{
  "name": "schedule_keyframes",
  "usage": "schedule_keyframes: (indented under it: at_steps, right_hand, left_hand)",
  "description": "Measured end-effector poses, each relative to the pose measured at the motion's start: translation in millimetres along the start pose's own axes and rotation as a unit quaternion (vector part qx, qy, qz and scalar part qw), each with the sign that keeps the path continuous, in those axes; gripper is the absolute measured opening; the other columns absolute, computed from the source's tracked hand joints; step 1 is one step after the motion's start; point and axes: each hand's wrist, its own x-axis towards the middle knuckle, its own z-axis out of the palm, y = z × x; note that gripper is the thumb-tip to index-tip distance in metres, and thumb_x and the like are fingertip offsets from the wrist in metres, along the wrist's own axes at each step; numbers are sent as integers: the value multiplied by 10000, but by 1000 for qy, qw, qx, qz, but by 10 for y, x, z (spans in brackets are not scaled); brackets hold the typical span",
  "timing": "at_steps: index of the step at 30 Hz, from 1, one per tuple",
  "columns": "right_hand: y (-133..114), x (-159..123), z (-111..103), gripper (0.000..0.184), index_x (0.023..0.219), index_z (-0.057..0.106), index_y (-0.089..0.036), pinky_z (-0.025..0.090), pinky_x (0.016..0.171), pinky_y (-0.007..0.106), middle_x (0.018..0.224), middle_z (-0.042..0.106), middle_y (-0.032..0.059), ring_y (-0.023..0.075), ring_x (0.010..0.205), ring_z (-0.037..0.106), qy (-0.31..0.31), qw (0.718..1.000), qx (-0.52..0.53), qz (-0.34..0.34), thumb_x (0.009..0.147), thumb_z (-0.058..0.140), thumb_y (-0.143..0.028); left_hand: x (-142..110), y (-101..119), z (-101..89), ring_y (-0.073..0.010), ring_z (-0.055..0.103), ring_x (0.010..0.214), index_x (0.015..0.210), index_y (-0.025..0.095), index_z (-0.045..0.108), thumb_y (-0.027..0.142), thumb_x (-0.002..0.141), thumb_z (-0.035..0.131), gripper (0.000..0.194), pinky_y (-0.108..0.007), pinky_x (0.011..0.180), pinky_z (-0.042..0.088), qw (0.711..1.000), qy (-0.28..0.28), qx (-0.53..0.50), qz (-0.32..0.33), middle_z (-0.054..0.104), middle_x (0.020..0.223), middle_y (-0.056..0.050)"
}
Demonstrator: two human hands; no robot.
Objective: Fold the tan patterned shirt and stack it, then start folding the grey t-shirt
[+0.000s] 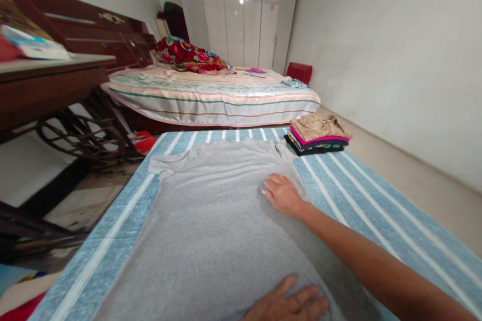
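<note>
A grey short-sleeved T-shirt (211, 220) lies spread out on a blue, white-striped cloth, its sleeves and neckline at the far end. My right hand (282, 194) rests palm down on the shirt's right side, below the right sleeve, with its fingers stretched out. Nearer to me, at the bottom edge of the view, my left hand (291, 303) lies flat on the lower right part of the shirt, fingers apart. Its wrist is out of view. Neither hand grips the fabric.
A stack of folded clothes (319, 134) sits at the far right corner of the striped cloth (331, 185). Beyond is a bed (226, 103) with a red floral blanket (192, 55). A treadle sewing table (48, 80) stands left; a white wardrobe (233, 20) is at the back.
</note>
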Motion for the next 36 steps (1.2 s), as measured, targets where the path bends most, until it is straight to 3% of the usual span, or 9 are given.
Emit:
schedule_keyframes:
  at_steps: [3,7,11,13,17,20,26,30,36]
  right_hand:
    - [-7,-304,36,331,1199,548,-186,317,999,387,1300,507,104,234,1208,424,-1,999,1,-40,929,449,-350]
    - [151,-660,137,369,1159,580,-121,374,953,426,1237,542,170,287,1177,463,48,991,-72,99,941,393,-352]
    - [276,-973,318,413,1211,559,-168,374,982,424,1286,530,131,264,1199,462,76,995,-65,-14,939,359,-406]
    - [292,-1097,382,451,1195,572,-158,397,956,452,1270,540,144,284,1185,477,103,992,-78,-3,940,320,-432]
    - [191,-1259,399,505,1194,575,-112,408,952,462,1281,528,179,309,1198,468,134,987,-84,0,931,315,-456]
    - [53,-1335,386,468,1205,576,-134,406,970,445,1293,534,149,286,1210,468,113,990,-73,-30,932,337,-430]
    - [-93,-1423,349,461,1195,593,-128,408,971,453,1281,550,147,286,1200,488,102,992,-76,-21,921,375,-427]
    - [-189,-1630,318,456,1237,564,-159,374,1007,455,1341,505,122,277,1257,433,110,990,-64,-64,904,424,-438]
    - [-198,-2048,312,553,1298,511,-204,390,971,460,1407,434,102,294,1260,428,110,982,-70,-139,837,518,-510]
  left_hand:
    - [-41,60,-117,-139,354,1330,1399,165,329,225,984,209,436,-349,1065,347,999,6,39,-8,453,1415,-11]
    - [-68,187,-351,-182,340,1342,1341,303,429,292,967,278,403,-398,1025,375,993,17,119,16,380,1465,2]
    - [-60,308,-502,-183,350,1334,1343,277,443,295,951,261,432,-382,1005,381,986,5,166,23,350,1477,-16]
    - [-41,361,-528,-178,364,1321,1347,268,434,292,947,252,440,-373,988,391,986,-5,169,13,371,1462,-14]
    - [-57,419,-570,-195,390,1296,1274,189,489,375,934,303,430,-374,996,383,991,2,127,-50,462,1400,-43]
    - [-212,342,-678,-205,401,1292,1230,164,514,467,926,313,474,-390,1044,345,982,18,77,-171,509,1361,-71]
    - [-796,49,-889,-261,293,1364,1319,171,468,488,916,352,525,-482,1102,249,858,30,104,-503,375,1455,-135]
    - [-1216,195,-790,-279,293,1362,1333,215,462,471,890,431,513,-527,1084,263,826,5,160,-540,349,1473,-112]
    - [-1707,608,-639,-303,348,1331,1331,242,472,503,850,481,548,-526,1031,337,767,36,258,-586,380,1457,-106]
